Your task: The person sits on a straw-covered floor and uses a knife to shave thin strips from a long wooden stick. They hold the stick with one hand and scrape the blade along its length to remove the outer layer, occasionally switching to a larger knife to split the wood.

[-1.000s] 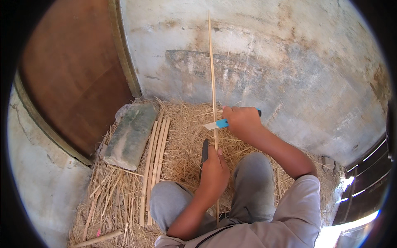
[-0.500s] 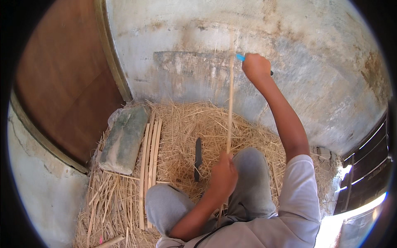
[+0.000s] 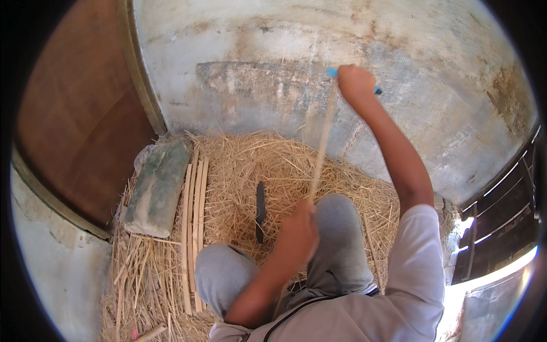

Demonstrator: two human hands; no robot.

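Note:
My left hand [image 3: 297, 235] is closed round the lower part of a long, thin pale wooden strip, perhaps bamboo [image 3: 323, 148], beside my right knee. The strip slants up and away toward the wall, slightly blurred. My right hand [image 3: 357, 84], arm stretched far forward, is wrapped round a slim blue-and-black tool [image 3: 332, 72]. Its blue end shows left of the fist and its dark end on the right; its exact kind is hidden. The strip's upper end comes close to this fist; whether they touch, I cannot tell. A dark knife-like blade [image 3: 260, 212] lies on the straw between my knees.
Straw [image 3: 245, 154] covers the floor around me. Left of my knees lie several pale strips [image 3: 194, 228] beside a greenish stone block [image 3: 159, 191]. A stained wall [image 3: 262, 97] rises ahead, a brown door [image 3: 74, 108] stands left, and dark slats [image 3: 501, 228] are at right.
The strip's top has tilted right, nearer my right fist. My left hand has moved slightly left and back. The right fist has risen a little, still round the tool. The whole view has shifted slightly.

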